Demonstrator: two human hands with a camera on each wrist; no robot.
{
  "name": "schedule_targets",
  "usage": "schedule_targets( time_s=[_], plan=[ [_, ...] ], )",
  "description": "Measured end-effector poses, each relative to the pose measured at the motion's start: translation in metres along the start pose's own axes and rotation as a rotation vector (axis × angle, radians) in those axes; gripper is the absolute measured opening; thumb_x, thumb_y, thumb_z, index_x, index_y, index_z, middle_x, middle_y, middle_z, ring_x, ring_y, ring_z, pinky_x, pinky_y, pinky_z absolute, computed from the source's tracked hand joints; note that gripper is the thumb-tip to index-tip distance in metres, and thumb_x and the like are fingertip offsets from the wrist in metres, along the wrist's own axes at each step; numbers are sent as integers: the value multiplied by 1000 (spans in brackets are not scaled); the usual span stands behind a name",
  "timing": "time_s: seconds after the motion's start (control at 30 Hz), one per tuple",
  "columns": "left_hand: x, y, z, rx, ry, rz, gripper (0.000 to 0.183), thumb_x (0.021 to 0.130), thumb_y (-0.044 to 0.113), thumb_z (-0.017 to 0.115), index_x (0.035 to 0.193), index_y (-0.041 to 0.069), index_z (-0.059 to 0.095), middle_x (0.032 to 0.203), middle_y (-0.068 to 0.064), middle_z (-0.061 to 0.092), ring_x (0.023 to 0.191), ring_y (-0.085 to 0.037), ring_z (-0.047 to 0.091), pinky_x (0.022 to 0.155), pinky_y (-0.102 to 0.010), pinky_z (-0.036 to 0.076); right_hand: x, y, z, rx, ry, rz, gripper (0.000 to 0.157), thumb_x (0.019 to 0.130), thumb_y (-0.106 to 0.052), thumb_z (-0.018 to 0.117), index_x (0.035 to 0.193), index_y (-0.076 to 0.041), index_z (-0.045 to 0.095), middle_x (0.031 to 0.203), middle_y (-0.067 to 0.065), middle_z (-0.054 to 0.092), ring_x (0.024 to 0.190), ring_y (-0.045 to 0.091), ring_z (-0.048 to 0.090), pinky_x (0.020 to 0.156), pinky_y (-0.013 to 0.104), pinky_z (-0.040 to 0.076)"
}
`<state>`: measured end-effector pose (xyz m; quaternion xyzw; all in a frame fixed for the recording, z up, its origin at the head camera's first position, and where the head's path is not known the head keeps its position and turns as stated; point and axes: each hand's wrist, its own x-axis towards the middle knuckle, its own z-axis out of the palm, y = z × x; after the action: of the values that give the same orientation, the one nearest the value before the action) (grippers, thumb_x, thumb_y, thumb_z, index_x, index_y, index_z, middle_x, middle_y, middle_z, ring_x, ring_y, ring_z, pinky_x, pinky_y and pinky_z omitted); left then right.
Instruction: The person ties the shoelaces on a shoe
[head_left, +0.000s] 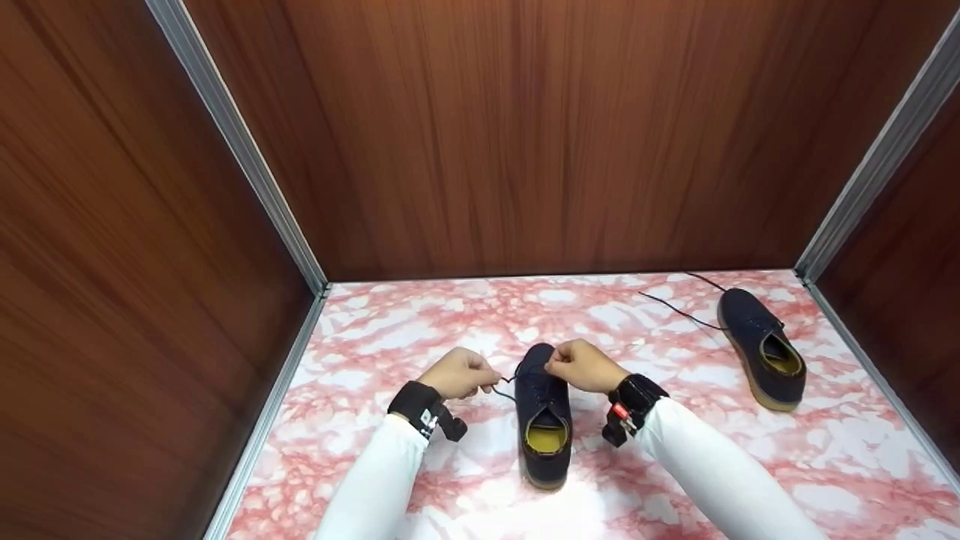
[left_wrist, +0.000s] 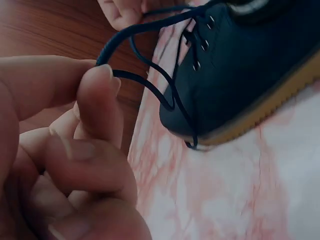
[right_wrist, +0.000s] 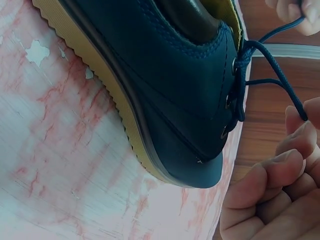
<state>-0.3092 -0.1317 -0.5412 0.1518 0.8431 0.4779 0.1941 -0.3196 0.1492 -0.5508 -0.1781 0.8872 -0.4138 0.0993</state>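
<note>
A dark blue shoe [head_left: 532, 401] with a tan sole and yellow lining stands on the table, toe pointing away from me. On its left side my left hand [head_left: 459, 373] pinches a bend of the blue shoelace [left_wrist: 145, 27] between thumb and forefinger; the other fingers are curled. Over the front of the shoe, my right hand [head_left: 585, 365] pinches another length of lace [right_wrist: 277, 70] at the fingertips. Both lengths run taut or in curves to a crossing [right_wrist: 243, 62] at the top of the eyelets. One lace strand also hangs down past the toe.
A second dark blue shoe [head_left: 754, 330] stands at the right, its two loose laces [head_left: 679, 309] stretching toward the back wall. Wood-grain panels [head_left: 525, 135] enclose the back and sides. The tabletop [head_left: 405, 315] has a red-and-white marbled pattern.
</note>
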Motion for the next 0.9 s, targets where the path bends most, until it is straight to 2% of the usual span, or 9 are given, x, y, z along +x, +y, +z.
schedule_targets(
  time_s=[0.17, 0.3, 0.37, 0.47, 0.57, 0.67, 0.8, 0.9],
  plan=[
    [-2, 5, 9, -128, -31, -22, 27, 94, 23, 73, 96, -4, 76, 70, 7, 69, 49, -2, 45, 48, -17, 37, -1, 0, -2, 8, -7, 24, 20, 95, -16, 68, 77, -6, 69, 69, -8, 53, 66, 10, 47, 61, 23, 38],
    [-3, 8, 27, -210, -52, -36, 21, 95, 18, 73, 98, -2, 76, 74, 4, 74, 50, -3, 47, 47, -17, 37, -1, 0, -4, 27, -18, 31, 21, 96, -16, 67, 79, -5, 70, 68, -9, 53, 64, 9, 46, 60, 23, 37],
    [-3, 9, 38, -213, -87, -29, 20, 95, 19, 73, 100, 0, 77, 78, 2, 78, 52, -3, 49, 47, -17, 39, -1, 1, -5, 30, -23, 33, 21, 96, -16, 67, 79, -4, 71, 67, -9, 52, 63, 9, 45, 59, 23, 37],
    [-2, 11, 54, -170, -187, 0, 23, 96, 23, 74, 106, 2, 79, 85, 0, 81, 53, -3, 53, 47, -17, 40, -1, 1, -7, 24, -28, 29, 20, 96, -15, 67, 81, -3, 74, 67, -10, 54, 63, 9, 45, 58, 22, 36],
    [-2, 10, 61, -108, -243, 31, 24, 97, 26, 75, 109, 5, 81, 89, -1, 82, 52, -2, 55, 46, -17, 39, -1, 3, -8, 19, -27, 24, 19, 94, -16, 69, 82, -4, 76, 68, -11, 57, 65, 9, 46, 60, 23, 37],
    [-1, 7, 59, -81, -186, 28, 21, 96, 24, 75, 103, 6, 82, 85, -3, 82, 50, -3, 54, 45, -16, 38, -1, 5, -9, 20, -27, 13, 17, 92, -18, 71, 83, -5, 78, 71, -10, 61, 67, 9, 46, 60, 23, 36],
    [3, -2, 53, -64, -26, -5, 18, 95, 19, 74, 92, 2, 81, 81, -11, 80, 49, -3, 54, 46, -16, 41, -3, 7, -11, 17, -23, -7, 16, 91, -18, 72, 84, -6, 81, 72, -9, 64, 66, 9, 45, 59, 22, 35],
    [9, -10, 53, -57, 87, -40, 21, 96, 18, 72, 94, -2, 77, 87, -18, 79, 51, -5, 54, 48, -18, 43, -4, 9, -12, 14, -13, -14, 15, 91, -17, 72, 83, -7, 81, 71, -9, 64, 65, 8, 45, 58, 21, 35]
  ],
)
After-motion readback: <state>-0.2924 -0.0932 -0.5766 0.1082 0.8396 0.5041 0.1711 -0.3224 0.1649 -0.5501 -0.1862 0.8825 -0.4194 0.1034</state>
